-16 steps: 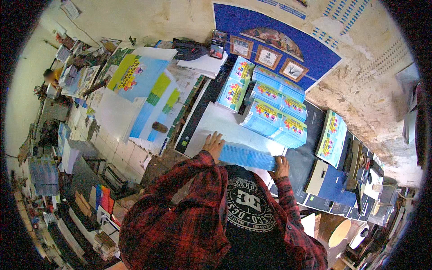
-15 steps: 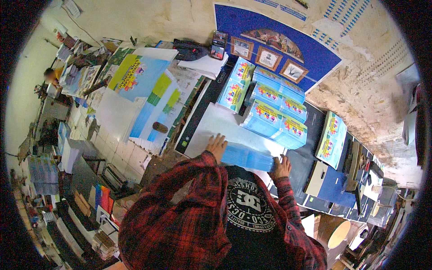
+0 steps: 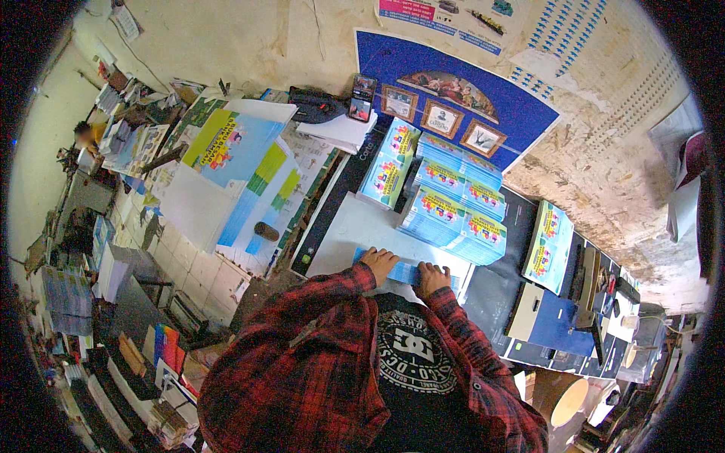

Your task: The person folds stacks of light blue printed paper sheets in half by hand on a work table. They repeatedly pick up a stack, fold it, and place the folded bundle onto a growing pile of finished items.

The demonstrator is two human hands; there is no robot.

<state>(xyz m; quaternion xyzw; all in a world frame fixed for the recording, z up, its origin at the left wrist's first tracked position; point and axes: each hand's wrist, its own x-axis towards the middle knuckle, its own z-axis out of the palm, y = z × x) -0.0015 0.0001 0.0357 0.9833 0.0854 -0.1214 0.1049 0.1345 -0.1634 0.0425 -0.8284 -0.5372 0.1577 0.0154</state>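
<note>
A: Quick, where are the hands rel. to the white sheet point(image 3: 355, 226)?

B: Both at its near edge, on a small blue stack of sheets point(image 3: 404, 272) lying on the white sheet. Left hand point(image 3: 377, 264) lies palm-down on the stack's left end, fingers point(image 3: 370, 257) close together, flat. Right hand point(image 3: 430, 278) sits on the stack's right end, fingers curled over it; can't tell if it's pinching or just pressing, too small.

A: So the blue stack's btw the two hands?

B: Yes, visible strip of it runs btw them, touching both.

A: What else around the white sheet?

B: Just beyond its far right corner: piles of printed blue booklets point(image 3: 453, 204), several rows, colourful covers, touching one another. Further right of the sheet, well apart, one more pile of booklets point(image 3: 549, 245) standing alone on a dark surface. Left of the sheet, large printed posters point(image 3: 242, 166), blue w/ yellow and green patches, fanned over each other. Beyond the sheet's far edge, a wad of white paper point(image 3: 340, 132) w/ a phone point(image 3: 362, 97) propped at it. On the wall behind, a big blue poster point(image 3: 521, 113) w/ three framed pictures point(image 3: 442, 117).

A: Sleeves?

B: Red-black plaid shirt point(image 3: 302, 362), both forearms reaching to the sheet's near edge.
</note>
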